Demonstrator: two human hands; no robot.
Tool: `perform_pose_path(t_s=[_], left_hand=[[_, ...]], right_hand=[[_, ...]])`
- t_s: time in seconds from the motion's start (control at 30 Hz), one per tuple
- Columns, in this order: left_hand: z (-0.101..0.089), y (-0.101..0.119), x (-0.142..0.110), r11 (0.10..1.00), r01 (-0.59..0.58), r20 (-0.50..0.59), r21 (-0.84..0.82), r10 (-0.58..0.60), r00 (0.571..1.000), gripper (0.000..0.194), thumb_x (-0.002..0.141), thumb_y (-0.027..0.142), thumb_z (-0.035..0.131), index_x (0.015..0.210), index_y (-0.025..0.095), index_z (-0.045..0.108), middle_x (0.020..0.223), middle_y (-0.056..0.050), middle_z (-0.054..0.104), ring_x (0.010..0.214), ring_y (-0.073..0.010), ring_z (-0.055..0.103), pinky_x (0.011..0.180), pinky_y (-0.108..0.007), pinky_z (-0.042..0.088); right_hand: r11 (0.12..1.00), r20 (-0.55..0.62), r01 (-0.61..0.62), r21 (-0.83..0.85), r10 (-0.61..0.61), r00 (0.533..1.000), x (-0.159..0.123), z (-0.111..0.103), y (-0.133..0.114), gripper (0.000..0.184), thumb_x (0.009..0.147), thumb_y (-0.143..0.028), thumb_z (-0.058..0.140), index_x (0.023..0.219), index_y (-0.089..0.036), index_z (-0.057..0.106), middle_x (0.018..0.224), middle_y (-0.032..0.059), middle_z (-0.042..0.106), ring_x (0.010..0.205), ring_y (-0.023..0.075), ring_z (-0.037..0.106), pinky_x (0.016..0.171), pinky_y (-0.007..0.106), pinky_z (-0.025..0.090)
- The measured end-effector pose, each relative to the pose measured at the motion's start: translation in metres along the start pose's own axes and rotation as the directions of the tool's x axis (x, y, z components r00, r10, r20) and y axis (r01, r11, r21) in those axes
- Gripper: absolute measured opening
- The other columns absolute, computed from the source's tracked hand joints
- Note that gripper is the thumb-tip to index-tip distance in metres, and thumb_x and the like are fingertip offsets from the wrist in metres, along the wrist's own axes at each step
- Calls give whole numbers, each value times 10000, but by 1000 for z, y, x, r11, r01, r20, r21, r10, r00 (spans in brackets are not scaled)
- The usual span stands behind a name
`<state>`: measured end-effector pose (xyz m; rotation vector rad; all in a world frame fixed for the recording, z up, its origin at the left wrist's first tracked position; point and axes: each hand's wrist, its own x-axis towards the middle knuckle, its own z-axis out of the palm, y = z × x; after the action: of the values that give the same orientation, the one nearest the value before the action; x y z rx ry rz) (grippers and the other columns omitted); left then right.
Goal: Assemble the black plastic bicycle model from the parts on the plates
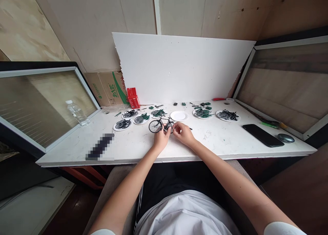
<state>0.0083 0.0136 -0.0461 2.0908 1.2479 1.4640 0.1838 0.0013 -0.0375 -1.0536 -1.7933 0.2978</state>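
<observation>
A small black model bicycle (155,126) is held upright just above the white table, its front wheel to the left. My left hand (162,138) is closed around the lower middle of it, near the pedals. At the rear wheel, my right hand (183,134) pinches with thumb and forefinger; whether a small part sits between those fingertips is too small to tell. A bare white plate (179,115) lies right behind the bicycle. To the left, paper plates hold black and green bicycle parts (141,118), and a short dark piece lies by my right hand.
More parts plates (228,115) stand to the right, with several small green blocks (205,104) behind. A black phone (262,135) and a mouse (285,138) lie at the right. A water bottle (77,113), a red box (133,98) and a carton (107,88) stand left. A white board (184,69) rises behind.
</observation>
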Motion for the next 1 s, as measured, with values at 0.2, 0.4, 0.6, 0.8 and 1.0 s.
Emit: perform_pose_path(t_s=[0.2,0.4,0.6,0.8,1.0], left_hand=[[0,2,0,997,45,34,-62,-43,998,274,1013,401,612,1180,184,625,988,-114,773,704,-198,739,670,-307,597],[-1,6,-1,984,101,74,-149,-90,993,298,1011,425,611,1180,179,609,1073,-131,772,611,-169,732,539,-260,551],[0,5,-1,975,134,84,-179,-120,989,351,1001,477,633,1184,177,612,1108,-140,775,575,-166,729,492,-248,534],[1,2,-2,972,155,83,-176,-142,986,349,996,472,646,1180,177,621,1096,-142,780,587,-172,735,464,-236,511],[1,2,-2,983,113,87,-144,-101,991,304,1011,451,618,1157,185,630,1130,-132,773,608,-170,744,508,-252,531]], right_hand=[[1000,9,-22,15,22,1000,0,1,3,124,881,-292,597,973,-221,641,733,-5,650,638,168,578,636,282,426],[997,11,-76,-28,76,997,0,0,3,124,870,-297,621,948,-215,671,724,0,659,645,170,587,630,276,416],[989,25,-117,-91,120,992,1,-1,-1,144,885,-321,613,937,-211,691,706,0,655,633,167,572,616,266,388],[978,41,-155,-142,162,986,1,-2,-4,182,918,-375,602,928,-214,686,693,-3,654,611,163,551,598,262,353],[965,34,-133,-226,144,989,0,0,-5,176,948,-377,592,946,-213,657,729,6,667,627,165,571,606,255,339]])
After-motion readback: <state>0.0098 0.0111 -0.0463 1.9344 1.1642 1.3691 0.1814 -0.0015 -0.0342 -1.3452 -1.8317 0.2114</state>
